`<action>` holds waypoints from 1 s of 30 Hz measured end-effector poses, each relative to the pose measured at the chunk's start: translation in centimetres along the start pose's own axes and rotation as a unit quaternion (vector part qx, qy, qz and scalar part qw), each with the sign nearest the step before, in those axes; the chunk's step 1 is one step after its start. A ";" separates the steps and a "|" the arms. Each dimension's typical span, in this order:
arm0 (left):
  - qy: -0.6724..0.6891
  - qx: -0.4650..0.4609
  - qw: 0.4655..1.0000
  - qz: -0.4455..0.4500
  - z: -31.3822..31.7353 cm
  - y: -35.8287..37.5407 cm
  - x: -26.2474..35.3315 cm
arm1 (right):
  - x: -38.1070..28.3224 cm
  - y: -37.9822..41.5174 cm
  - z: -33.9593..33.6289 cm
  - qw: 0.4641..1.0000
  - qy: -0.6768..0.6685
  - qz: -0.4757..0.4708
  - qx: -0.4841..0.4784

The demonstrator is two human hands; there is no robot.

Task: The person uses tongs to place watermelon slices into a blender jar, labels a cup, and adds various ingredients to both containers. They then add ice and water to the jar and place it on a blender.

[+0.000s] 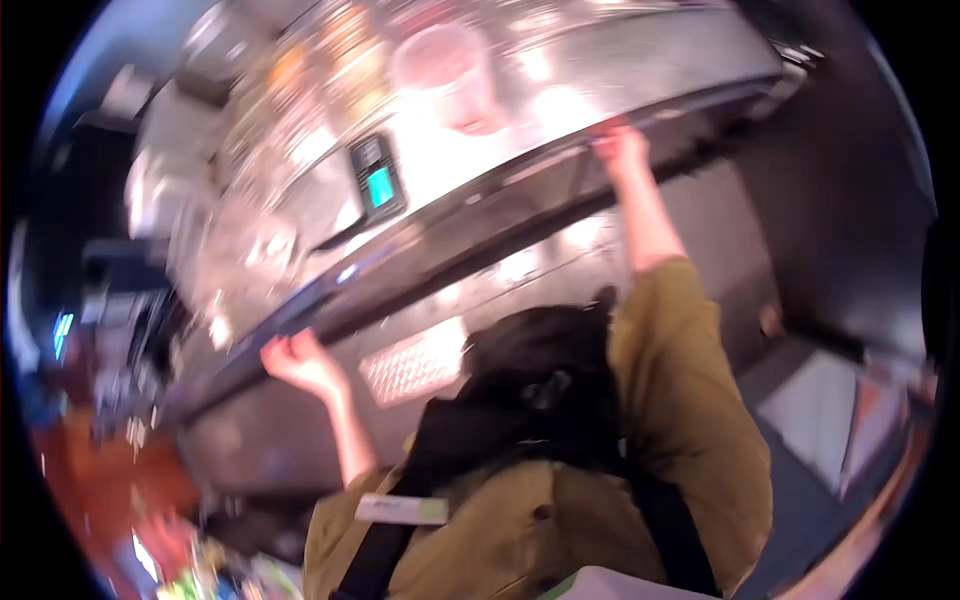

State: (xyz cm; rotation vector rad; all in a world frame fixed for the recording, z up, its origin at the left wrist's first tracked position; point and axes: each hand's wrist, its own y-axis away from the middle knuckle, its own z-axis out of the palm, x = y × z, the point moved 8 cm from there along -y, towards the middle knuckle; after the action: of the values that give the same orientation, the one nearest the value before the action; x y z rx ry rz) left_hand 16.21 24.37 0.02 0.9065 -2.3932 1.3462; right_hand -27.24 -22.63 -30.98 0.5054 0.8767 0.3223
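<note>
My left hand [300, 360] is at the near edge of the metal counter [660, 60], toward its left end, with its fingers curled and smeared by motion. Farther right, my right hand [620, 146] meets the same edge, its fingers bent and blurred. Whether either hand grips the edge or holds something small cannot be made out. Between the two, on the counter, lies a black digital scale [378, 180] with a lit blue-green display. Beyond the scale stands a translucent plastic tub [445, 75] with pinkish contents.
Blurred clear containers [335, 70] with orange and yellow contents fill the counter's far left part. Crumpled clear plastic [245, 245] lies near the left end. A light perforated panel [415, 362] is below the counter edge. White panels [815, 415] stand at the lower right.
</note>
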 end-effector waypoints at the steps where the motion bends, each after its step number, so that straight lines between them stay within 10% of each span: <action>1: 0.074 -0.045 0.994 -0.072 2.1 3.2 2.6 | -2.1 3.1 3.0 0.996 -0.065 0.012 -0.063; 5: 0.208 -0.400 0.874 -0.182 16.6 16.4 13.6 | 0.2 5.3 1.7 0.995 -0.032 0.052 -0.082; 9: 0.270 -0.629 0.699 -0.207 31.7 29.4 21.9 | -7.3 17.4 -7.5 0.957 0.253 -0.141 0.001; 12: 0.291 -0.703 0.613 -0.211 41.5 36.0 27.7 | -12.8 22.9 -19.3 0.925 0.371 0.025 0.082; 15: 0.292 -0.692 0.600 -0.275 50.9 40.3 29.7 | -22.6 26.8 -29.0 0.755 0.571 0.051 0.319; 18: 0.355 -0.528 0.562 -0.529 59.3 40.3 31.4 | -30.1 26.9 -34.3 0.615 0.641 -0.189 0.418; 20: 0.475 -0.469 0.488 -0.562 67.1 40.5 29.7 | -32.6 25.9 -39.3 0.727 0.511 -0.219 0.402; 22: 0.367 -0.469 0.570 -0.566 69.5 40.7 31.0 | -34.9 25.3 -41.8 0.690 0.570 -0.195 0.401; 25: 0.275 -0.663 0.541 -0.439 73.3 47.0 30.1 | -37.9 24.4 -45.4 0.654 0.641 -0.171 0.364; 28: 0.285 -0.585 0.527 -0.546 79.3 51.4 26.5 | -39.2 27.1 -53.8 0.709 0.570 -0.158 0.384; 30: 0.345 -0.467 0.555 -0.596 85.9 52.2 23.3 | -42.2 26.9 -52.3 0.604 0.718 -0.253 0.237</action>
State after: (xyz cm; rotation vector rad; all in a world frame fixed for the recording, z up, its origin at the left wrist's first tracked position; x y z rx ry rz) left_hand -27.44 -36.81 -70.63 0.9629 -0.9597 -0.2044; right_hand -95.95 -4.79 -16.99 0.3753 2.7045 -0.1435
